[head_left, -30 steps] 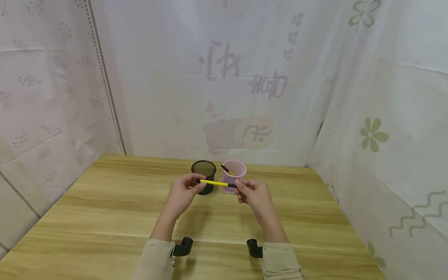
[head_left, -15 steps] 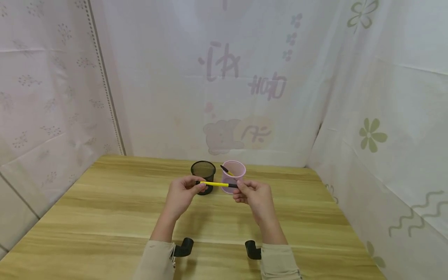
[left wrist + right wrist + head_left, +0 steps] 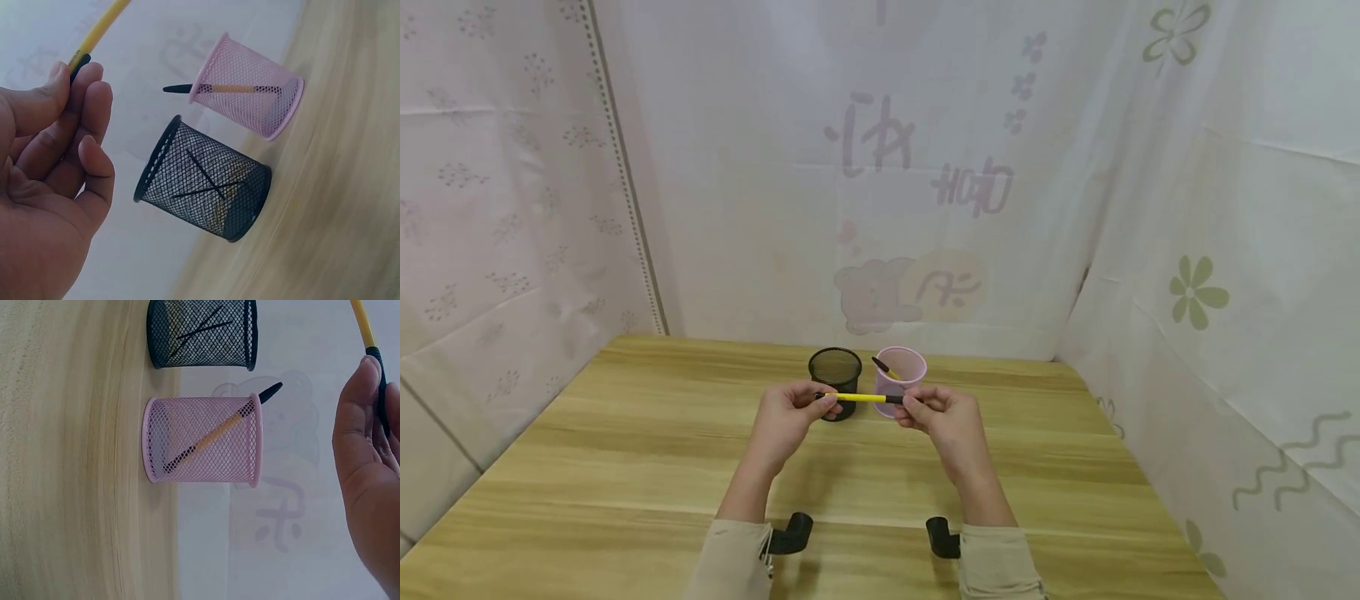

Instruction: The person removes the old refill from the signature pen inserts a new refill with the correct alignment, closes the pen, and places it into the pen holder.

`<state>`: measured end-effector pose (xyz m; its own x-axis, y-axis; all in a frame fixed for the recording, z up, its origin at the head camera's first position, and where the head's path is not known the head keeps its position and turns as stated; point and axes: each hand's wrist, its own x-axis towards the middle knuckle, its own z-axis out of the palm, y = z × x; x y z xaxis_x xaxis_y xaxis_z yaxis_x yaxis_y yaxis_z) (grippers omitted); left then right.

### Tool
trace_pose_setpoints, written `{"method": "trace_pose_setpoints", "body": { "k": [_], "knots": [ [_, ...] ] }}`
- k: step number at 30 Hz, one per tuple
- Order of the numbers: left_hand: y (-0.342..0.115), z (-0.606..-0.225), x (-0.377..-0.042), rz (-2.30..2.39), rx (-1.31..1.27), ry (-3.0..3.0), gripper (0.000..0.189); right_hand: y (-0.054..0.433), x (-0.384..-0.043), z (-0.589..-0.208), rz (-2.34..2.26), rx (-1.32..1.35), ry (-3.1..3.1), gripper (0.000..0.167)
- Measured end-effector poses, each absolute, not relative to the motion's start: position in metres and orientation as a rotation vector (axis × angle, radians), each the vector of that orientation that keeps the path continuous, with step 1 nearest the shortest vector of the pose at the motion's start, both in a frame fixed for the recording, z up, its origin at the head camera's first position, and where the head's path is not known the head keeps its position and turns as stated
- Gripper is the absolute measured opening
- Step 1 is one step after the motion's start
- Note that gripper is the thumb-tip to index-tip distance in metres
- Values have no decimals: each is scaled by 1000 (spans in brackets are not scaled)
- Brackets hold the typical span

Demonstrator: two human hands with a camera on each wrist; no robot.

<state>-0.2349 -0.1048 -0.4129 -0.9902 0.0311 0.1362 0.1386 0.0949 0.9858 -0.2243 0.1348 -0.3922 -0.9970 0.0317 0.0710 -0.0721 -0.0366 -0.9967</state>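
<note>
A yellow pen with black ends is held nearly level above the table. My left hand pinches its left end between thumb and fingers. At the other end, the thumb and fingers of my right hand grip the black section. Behind the pen stand two mesh pen holders, a black one on the left and a pink one on the right. A similar yellow and black pen leans inside the pink holder, its black tip above the rim. Thin crossed dark lines show through the black holder's mesh.
The wood-grain table reaches back to a printed white curtain. Patterned cloth hangs along the sides. Black angled mounts project inward from both wrists.
The pen's left end has dipped slightly, so the pen lies closer to level. Both hands keep their grip; the holders stay in place.
</note>
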Motion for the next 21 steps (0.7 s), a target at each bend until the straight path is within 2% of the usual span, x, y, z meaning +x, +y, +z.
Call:
{"method": "trace_pose_setpoints", "body": {
  "k": [15,21],
  "knots": [
    [-108,-418,-238,-2031,-162,-2278,10,137,-228,-394,2200,100,-2230,25],
    [-109,-418,-237,-2034,-127,-2280,12,137,-228,-395,2217,163,-2264,23]
  ]
}}
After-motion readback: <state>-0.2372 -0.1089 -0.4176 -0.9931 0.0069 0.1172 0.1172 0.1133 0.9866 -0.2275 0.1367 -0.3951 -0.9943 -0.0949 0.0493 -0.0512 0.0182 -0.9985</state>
